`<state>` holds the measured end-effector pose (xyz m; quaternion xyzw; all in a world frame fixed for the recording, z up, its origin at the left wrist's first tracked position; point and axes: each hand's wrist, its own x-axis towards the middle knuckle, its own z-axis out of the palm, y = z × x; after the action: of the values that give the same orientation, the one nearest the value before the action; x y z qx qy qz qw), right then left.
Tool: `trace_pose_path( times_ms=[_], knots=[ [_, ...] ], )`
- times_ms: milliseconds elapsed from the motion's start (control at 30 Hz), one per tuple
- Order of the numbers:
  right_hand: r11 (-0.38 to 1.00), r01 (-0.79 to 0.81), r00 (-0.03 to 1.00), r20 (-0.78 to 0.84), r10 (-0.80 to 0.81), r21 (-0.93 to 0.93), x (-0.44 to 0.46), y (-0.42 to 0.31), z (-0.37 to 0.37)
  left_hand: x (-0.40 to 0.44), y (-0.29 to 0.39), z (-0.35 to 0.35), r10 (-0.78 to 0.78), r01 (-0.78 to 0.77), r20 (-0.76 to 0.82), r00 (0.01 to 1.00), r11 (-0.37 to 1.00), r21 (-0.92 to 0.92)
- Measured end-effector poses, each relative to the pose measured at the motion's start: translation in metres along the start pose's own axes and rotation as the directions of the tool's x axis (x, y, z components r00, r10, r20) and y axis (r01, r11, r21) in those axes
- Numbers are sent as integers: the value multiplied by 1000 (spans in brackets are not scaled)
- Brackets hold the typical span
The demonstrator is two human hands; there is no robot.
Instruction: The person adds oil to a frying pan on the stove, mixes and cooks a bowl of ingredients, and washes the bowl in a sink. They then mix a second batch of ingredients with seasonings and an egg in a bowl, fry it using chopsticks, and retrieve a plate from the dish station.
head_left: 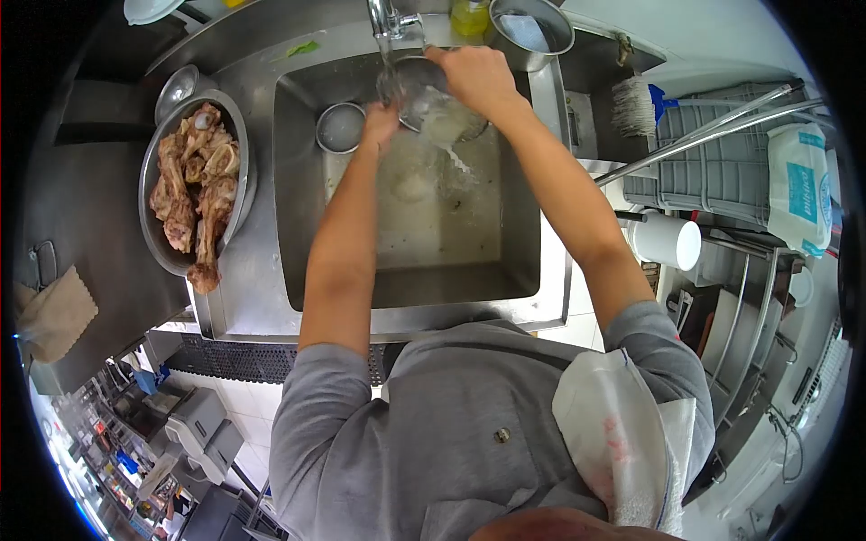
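Under the running faucet (382,20), a metal bowl (422,74) is tilted inside the steel sink (406,287), with cloudy water pouring off it. My right hand (476,79) is closed on the bowl's upper right rim. On the left side of the bowl is my left hand (381,124), blurred by motion and water; its fingers cannot be made out clearly. A small round metal cup (341,128) sits in the sink just left of my left hand. Shallow murky water with small bits covers the sink bottom.
Left of the sink stands a large steel bowl (245,194) of meaty bones (198,176), with a small metal bowl (178,88) behind it. At the back right are a metal pot (532,56) and a yellow-green container (469,18). A wire rack (708,149) is on the right.
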<state>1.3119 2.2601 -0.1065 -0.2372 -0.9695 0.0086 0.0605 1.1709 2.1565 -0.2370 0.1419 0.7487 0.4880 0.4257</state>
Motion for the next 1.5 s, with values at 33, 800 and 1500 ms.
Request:
trace_pose_path(
  times_ms=[33, 800, 1500],
  knots=[
    [1000, -31, 999, -34, 31, -1, -4, 3, 6, -1, -16, 6, -3, 3, 6, 1000, 1000, -1],
    [-444, -166, 958, 251, 141, 881, 57, -47, 121, -68, -17, -58, 115, -26, -139, 984, 850, 525],
    [939, 208, 961, -236, -144, 272, 15, -54, 221, -71, -33, -32, 423, -245, -372, 826, 865, 439]
  ],
)
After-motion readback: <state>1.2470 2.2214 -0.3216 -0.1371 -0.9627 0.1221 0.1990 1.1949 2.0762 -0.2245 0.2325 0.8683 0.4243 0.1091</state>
